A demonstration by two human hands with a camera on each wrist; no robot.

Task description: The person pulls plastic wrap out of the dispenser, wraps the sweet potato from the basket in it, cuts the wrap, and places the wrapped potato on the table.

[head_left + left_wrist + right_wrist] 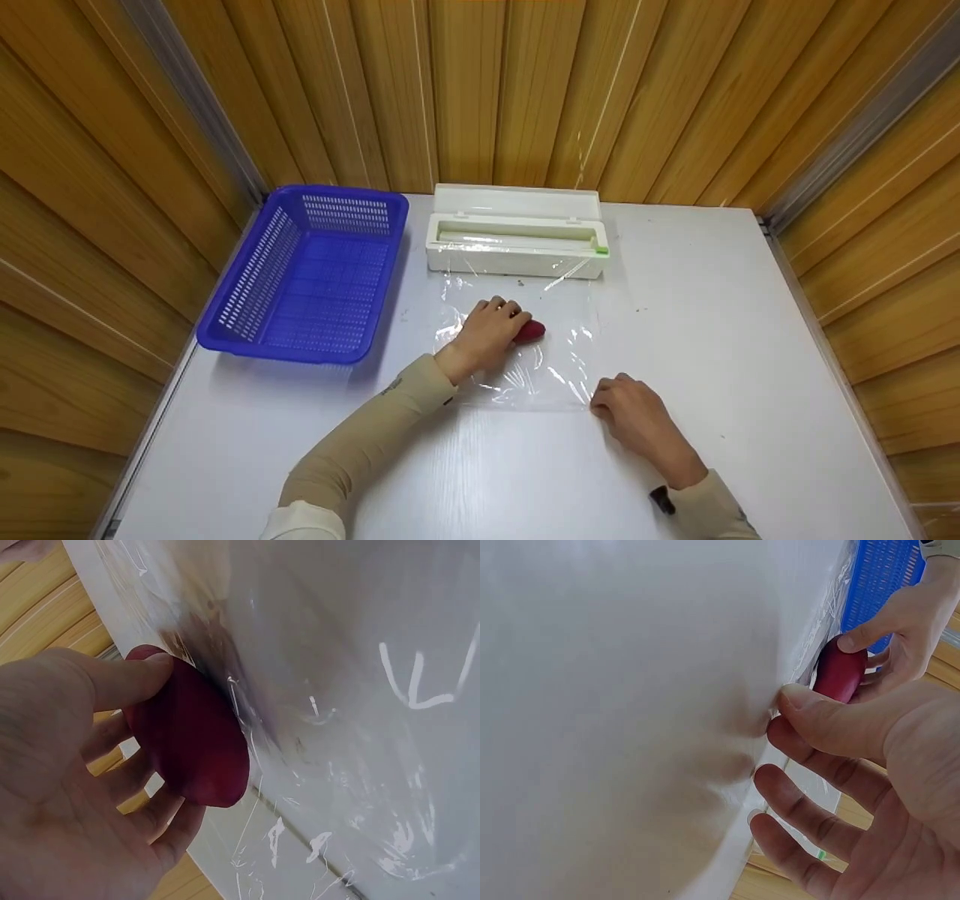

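My left hand (486, 335) grips a smooth, dark red, elongated oval object (532, 331) over a sheet of clear cling film (555, 375). In the left wrist view, thumb and fingers wrap the red oval object (191, 731) close against the film; its exact kind cannot be told. At the sheet's near right corner, my right hand (634, 416) pinches the film edge between thumb and forefinger, the other fingers loosely bent in the right wrist view. The film runs back to a white cling film dispenser (514, 262), whose lid (517, 201) stands raised.
A blue plastic basket (300, 349) with slotted sides stands to the left of the dispenser. Underneath lies a white table (712, 322), bordered by wood-patterned walls (525, 97) at the back and both sides. A green piece (602, 250) sits at the dispenser's right end.
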